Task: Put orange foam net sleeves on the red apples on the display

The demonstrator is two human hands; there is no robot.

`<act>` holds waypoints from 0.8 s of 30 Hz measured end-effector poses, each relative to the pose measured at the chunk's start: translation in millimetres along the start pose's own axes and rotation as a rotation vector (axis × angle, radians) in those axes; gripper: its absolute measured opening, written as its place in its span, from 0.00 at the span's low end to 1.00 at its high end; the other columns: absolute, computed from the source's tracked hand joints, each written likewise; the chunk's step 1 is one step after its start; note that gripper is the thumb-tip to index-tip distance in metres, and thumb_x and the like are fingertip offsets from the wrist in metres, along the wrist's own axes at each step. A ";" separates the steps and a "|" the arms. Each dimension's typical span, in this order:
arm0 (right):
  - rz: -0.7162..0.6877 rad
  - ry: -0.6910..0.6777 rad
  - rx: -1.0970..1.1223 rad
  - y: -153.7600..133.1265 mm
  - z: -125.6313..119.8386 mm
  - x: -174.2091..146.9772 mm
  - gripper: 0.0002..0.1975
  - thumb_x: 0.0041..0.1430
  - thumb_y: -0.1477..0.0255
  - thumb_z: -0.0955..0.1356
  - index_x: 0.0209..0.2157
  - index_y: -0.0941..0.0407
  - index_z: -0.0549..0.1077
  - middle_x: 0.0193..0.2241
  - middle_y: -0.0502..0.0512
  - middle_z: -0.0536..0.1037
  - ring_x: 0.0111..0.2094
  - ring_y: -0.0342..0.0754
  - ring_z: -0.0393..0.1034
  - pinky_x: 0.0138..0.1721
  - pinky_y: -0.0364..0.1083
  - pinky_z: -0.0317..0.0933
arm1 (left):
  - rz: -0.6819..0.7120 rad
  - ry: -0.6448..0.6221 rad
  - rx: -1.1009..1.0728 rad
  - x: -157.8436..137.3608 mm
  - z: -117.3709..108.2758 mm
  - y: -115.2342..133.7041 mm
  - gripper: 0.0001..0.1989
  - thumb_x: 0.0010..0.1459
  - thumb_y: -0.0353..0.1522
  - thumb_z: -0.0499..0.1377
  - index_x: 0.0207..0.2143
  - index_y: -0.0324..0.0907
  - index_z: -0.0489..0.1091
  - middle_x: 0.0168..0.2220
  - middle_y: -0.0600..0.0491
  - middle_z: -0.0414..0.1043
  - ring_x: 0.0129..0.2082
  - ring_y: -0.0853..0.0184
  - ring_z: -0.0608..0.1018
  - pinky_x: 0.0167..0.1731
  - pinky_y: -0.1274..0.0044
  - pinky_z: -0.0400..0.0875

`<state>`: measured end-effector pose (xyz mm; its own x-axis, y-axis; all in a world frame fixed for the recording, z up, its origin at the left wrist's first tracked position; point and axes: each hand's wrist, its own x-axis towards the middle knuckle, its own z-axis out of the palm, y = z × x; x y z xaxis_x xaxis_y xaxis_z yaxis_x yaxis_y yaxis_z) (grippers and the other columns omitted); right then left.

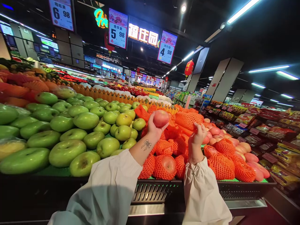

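Observation:
A pinkish-red apple (pixel 161 118) rests in my left hand (pixel 154 128), held above the fruit with its net off. To the right, my right hand (pixel 197 136) is raised with the fingers curled together; whatever they may hold is hidden. Just behind that hand lies an orange foam net (pixel 185 122). Below and between both hands, several apples sit in orange foam nets, one facing me with its red skin showing through the mesh (pixel 165 167).
Green apples (pixel 85 120) fill the display on the left. Bare pink apples (pixel 252 157) lie at the right end. A black slotted rim (pixel 157 191) runs along the front. Price signs (pixel 117 28) hang overhead, and packaged-goods shelves (pixel 248 120) stand at right.

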<state>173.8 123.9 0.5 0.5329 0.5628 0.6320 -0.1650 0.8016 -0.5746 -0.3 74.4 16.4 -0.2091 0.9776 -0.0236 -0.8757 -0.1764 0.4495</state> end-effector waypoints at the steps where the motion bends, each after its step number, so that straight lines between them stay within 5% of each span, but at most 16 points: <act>1: -0.006 0.038 0.033 -1.9 0.4 -0.4 0.17 0.43 0.63 0.74 0.21 0.51 0.61 0.24 0.45 0.62 0.30 0.44 0.62 0.38 0.46 0.67 | 0.007 0.005 -0.012 0.1 -0.3 0.4 0.15 0.64 0.41 0.57 0.50 0.47 0.72 0.54 0.49 0.75 0.49 0.60 0.80 0.36 0.71 0.83; 4: -0.082 0.148 0.015 -7.7 -1.6 -2.0 0.16 0.47 0.61 0.74 0.23 0.51 0.63 0.25 0.47 0.63 0.31 0.46 0.62 0.41 0.49 0.68 | 0.014 0.024 -0.012 0.2 -1.0 0.1 0.15 0.66 0.40 0.54 0.51 0.47 0.70 0.55 0.49 0.74 0.50 0.61 0.80 0.37 0.73 0.83; 7: -0.245 0.210 -0.241 -9.5 -8.2 -1.6 0.21 0.52 0.59 0.73 0.21 0.49 0.59 0.25 0.47 0.60 0.32 0.49 0.61 0.46 0.53 0.68 | 0.009 0.019 -0.005 2.0 -1.2 -1.6 0.17 0.67 0.43 0.55 0.53 0.46 0.70 0.54 0.46 0.75 0.47 0.62 0.80 0.34 0.77 0.81; 13: -0.306 0.135 -0.403 0.7 -14.8 3.7 0.21 0.51 0.60 0.71 0.19 0.49 0.56 0.27 0.50 0.65 0.37 0.53 0.64 0.53 0.57 0.65 | 0.090 -0.017 0.031 5.9 -2.0 -5.4 0.24 0.58 0.46 0.67 0.54 0.46 0.72 0.51 0.45 0.75 0.43 0.64 0.79 0.33 0.78 0.79; 16: -0.220 -0.056 -0.278 0.5 -10.6 1.7 0.17 0.47 0.62 0.72 0.18 0.50 0.60 0.29 0.52 0.71 0.42 0.55 0.69 0.57 0.58 0.62 | 0.125 -0.034 0.071 4.9 -1.9 -5.5 0.27 0.58 0.46 0.67 0.57 0.48 0.71 0.52 0.46 0.75 0.42 0.65 0.80 0.33 0.78 0.78; 19: 0.008 -0.363 -0.089 -7.3 -6.0 -5.3 0.16 0.43 0.61 0.74 0.18 0.52 0.65 0.31 0.53 0.75 0.43 0.56 0.71 0.53 0.57 0.64 | 0.080 -0.044 0.110 3.3 -0.5 -4.7 0.30 0.64 0.54 0.57 0.58 0.43 0.70 0.46 0.44 0.77 0.36 0.65 0.81 0.29 0.78 0.75; 24: 0.327 -0.915 -0.128 -22.3 -3.1 -22.0 0.29 0.42 0.47 0.77 0.17 0.52 0.62 0.19 0.47 0.64 0.24 0.45 0.60 0.30 0.48 0.62 | 0.019 -0.137 0.200 2.8 1.4 -6.7 0.38 0.63 0.62 0.46 0.53 0.41 0.73 0.37 0.43 0.80 0.38 0.57 0.84 0.29 0.72 0.77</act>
<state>168.4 93.1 -2.2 -0.3811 0.7362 0.5593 -0.0696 0.5804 -0.8114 5.6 78.5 14.6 -0.1519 0.9831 0.1019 -0.7655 -0.1823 0.6171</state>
